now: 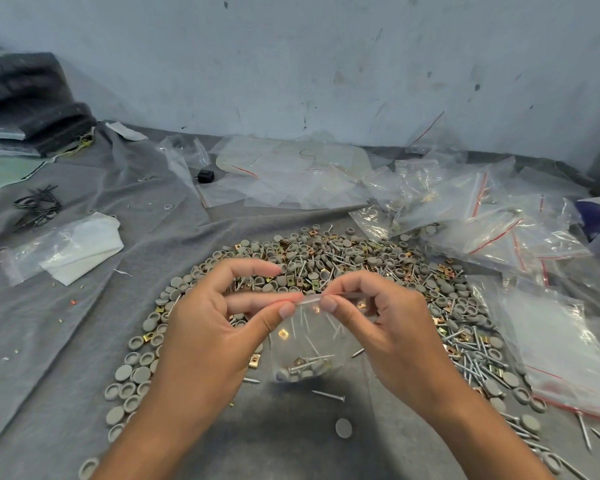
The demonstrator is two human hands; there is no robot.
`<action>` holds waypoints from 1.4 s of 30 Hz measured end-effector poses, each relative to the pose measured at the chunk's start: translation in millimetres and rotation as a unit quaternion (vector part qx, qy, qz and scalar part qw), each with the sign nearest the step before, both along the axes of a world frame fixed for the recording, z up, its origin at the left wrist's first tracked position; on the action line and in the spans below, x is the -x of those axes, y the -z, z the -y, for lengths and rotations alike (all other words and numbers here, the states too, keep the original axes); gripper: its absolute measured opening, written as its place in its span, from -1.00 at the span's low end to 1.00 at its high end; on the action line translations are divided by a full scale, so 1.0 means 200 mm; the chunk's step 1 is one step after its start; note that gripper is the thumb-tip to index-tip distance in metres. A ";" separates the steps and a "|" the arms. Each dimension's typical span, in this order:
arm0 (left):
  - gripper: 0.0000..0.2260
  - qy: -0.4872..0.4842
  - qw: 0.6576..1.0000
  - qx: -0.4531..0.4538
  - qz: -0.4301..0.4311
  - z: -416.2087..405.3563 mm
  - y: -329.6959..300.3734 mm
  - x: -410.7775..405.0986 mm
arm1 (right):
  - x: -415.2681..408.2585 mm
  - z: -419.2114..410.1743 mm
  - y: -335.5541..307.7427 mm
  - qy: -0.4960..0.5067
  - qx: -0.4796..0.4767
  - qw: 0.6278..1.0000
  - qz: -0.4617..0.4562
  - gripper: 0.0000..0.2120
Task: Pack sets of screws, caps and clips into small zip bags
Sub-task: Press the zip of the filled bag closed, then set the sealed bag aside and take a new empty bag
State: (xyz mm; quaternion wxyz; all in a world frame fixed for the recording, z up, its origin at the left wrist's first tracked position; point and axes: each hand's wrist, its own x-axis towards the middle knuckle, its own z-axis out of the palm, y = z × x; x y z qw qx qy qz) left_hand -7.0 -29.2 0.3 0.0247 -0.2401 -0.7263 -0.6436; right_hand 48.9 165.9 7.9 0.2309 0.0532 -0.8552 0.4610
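A small clear zip bag hangs between my hands above the grey cloth, with screws, grey caps and a brass clip lying at its bottom. My left hand pinches the bag's top strip at its left end between thumb and fingers. My right hand pinches the same strip just to the right. Behind and around the hands spreads a wide heap of grey caps, silver screws and brass clips.
Zip bags with red seal lines pile up at the right, and a flat stack lies at the near right. Black screws, a plastic-wrapped white sheet and dark folded material sit at the left. A wall stands behind.
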 end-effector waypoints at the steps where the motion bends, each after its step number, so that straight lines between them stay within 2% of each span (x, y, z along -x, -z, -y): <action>1: -0.70 -0.001 1.000 0.003 -0.008 0.00 0.01 0.00 | 0.00 -0.01 0.00 -0.001 0.002 1.000 -0.003 -0.87; 4: -0.79 -0.016 1.000 -0.007 -0.019 0.00 0.02 0.00 | 0.00 -0.03 -0.01 -0.012 0.024 1.000 -0.002 -0.87; 9: -0.65 -0.048 0.998 -0.007 -0.038 -0.02 0.03 -0.01 | 0.01 -0.04 -0.03 -0.022 -0.005 0.999 0.025 -0.97; 11: -0.63 -0.057 0.997 -0.009 -0.048 -0.02 0.04 0.00 | 0.04 -0.08 -0.07 -0.011 0.012 0.999 0.036 -0.95; 15: -0.63 -0.091 0.995 -0.013 -0.036 0.01 0.03 0.06 | 0.21 -0.31 -0.25 0.119 0.068 0.991 0.002 -0.90; 18: -0.68 -0.103 0.994 -0.003 -0.032 0.02 0.03 0.06 | 0.37 -0.62 -0.42 0.260 0.115 0.959 -0.018 -0.88; 21: -0.71 -0.098 0.995 0.006 -0.029 0.01 0.04 0.05 | 0.38 -0.90 -0.47 0.358 0.149 0.920 0.046 -0.83; 23: -0.71 -0.088 0.996 0.010 -0.021 0.00 0.04 0.04 | 0.28 -1.01 -0.41 0.379 0.103 0.912 0.122 -0.86; 24: -0.71 -0.085 0.996 0.012 -0.017 0.00 0.04 0.03 | 0.20 -1.05 -0.36 0.388 0.034 0.906 0.164 -0.90; 26: -0.71 -0.083 0.996 0.011 -0.014 0.00 0.03 0.03 | 0.01 -1.06 -0.27 0.380 -0.129 0.882 0.247 -0.75; 28: -0.72 -0.085 0.996 0.011 -0.017 0.00 0.03 0.03 | -0.18 -1.04 -0.16 0.318 -0.253 0.851 0.333 -0.65; 31: -0.73 -0.089 0.996 0.010 -0.022 0.00 0.02 0.03 | -0.44 -0.99 0.06 0.286 -0.313 0.799 0.427 -0.49; 33: -0.75 -0.089 0.996 0.013 -0.022 0.00 0.02 0.03 | -0.52 -0.99 0.16 0.300 -0.300 0.807 0.410 -0.63; 34: -0.76 -0.088 0.996 0.016 -0.025 -0.01 0.03 0.03 | -0.55 -0.99 0.19 0.310 -0.281 0.825 0.380 -0.80; 35: -0.77 -0.086 0.996 0.019 -0.027 -0.01 0.03 0.02 | -0.56 -1.01 0.20 0.318 -0.264 0.840 0.351 -0.87; 37: -0.78 -0.083 0.996 0.023 -0.031 -0.02 0.03 0.02 | -0.59 -1.05 0.22 0.341 -0.252 0.849 0.315 -0.67; 38: -0.77 -0.081 0.996 0.026 -0.033 -0.02 0.03 0.02 | -0.59 -1.06 0.21 0.353 -0.252 0.846 0.308 -0.65; 42: -0.74 -0.078 0.995 0.051 -0.035 -0.03 0.03 0.01 | -0.55 -1.09 0.08 0.373 -0.236 0.861 0.254 -0.89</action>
